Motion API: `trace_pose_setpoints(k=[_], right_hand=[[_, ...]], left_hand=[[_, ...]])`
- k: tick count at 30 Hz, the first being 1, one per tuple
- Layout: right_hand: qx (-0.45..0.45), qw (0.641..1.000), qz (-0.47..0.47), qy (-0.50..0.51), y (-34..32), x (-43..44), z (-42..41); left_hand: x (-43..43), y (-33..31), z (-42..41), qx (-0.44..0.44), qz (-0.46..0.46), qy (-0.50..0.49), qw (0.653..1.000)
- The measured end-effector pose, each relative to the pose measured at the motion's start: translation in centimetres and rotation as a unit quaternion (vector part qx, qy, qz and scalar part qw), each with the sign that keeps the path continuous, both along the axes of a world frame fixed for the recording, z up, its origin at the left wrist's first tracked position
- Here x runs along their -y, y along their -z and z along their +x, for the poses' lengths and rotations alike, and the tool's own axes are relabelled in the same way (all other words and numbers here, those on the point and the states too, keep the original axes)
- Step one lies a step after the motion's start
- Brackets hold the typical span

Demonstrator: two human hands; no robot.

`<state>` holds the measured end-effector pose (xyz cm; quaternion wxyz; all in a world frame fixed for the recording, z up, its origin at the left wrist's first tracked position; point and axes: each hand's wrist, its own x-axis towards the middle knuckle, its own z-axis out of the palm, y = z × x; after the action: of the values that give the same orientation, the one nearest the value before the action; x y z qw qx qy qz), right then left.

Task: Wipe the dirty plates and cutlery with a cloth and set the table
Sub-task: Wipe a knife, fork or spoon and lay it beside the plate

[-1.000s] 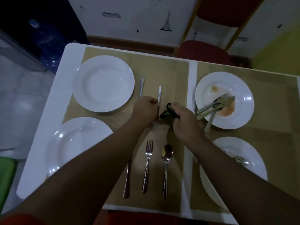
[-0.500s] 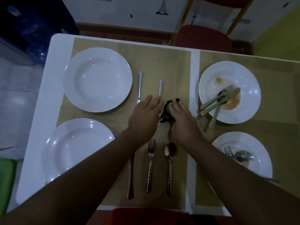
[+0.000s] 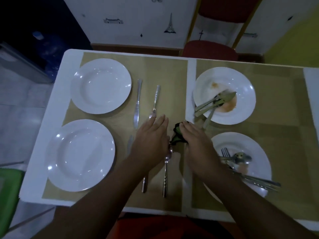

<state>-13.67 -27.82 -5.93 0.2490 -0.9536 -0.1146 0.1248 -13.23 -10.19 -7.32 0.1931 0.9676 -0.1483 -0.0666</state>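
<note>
Head view: a dark cloth is bunched under the curled fingers of the right hand. The left hand is laid flat, fingers spread, nothing gripped, over the cutlery set out beside it. Step judged: the cleaned pieces are being laid out. Next, a dirty piece must be fetched from right of the right hand.

Counted: four plates, two clean left of the left hand, two soiled right of the right hand. Five laid pieces are made out, perhaps more under the hands.
</note>
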Motion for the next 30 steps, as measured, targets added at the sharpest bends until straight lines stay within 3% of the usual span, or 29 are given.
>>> trace_pose_setpoints(k=[6,10,22,27,29,30], right_hand=[[0.021,0.998,0.017,0.064,0.2,10.1,-6.1],[0.022,0.989,0.046,0.138,0.5,15.3,-9.1],[-0.007,0.973,0.125,0.196,-0.5,20.4,-12.2],[0.007,0.961,0.173,0.217,-1.2,20.5,-11.9],[0.032,0.963,0.175,0.202,-1.2,19.8,-11.3],[0.045,0.969,0.17,0.173,-1.2,19.3,-11.1]], left_hand=[[8.3,-1.2,-6.9,-0.039,-0.056,0.008,0.998],[13.2,-0.9,-8.5,-0.003,-0.064,0.056,0.996],[18.9,1.1,-5.5,-0.111,0.059,-0.052,0.991],[18.5,-0.7,-5.9,-0.21,-0.063,-0.077,0.973],[18.7,-2.5,-6.5,-0.299,-0.133,-0.088,0.941],[18.8,-3.3,-6.9,-0.354,-0.196,-0.12,0.906]])
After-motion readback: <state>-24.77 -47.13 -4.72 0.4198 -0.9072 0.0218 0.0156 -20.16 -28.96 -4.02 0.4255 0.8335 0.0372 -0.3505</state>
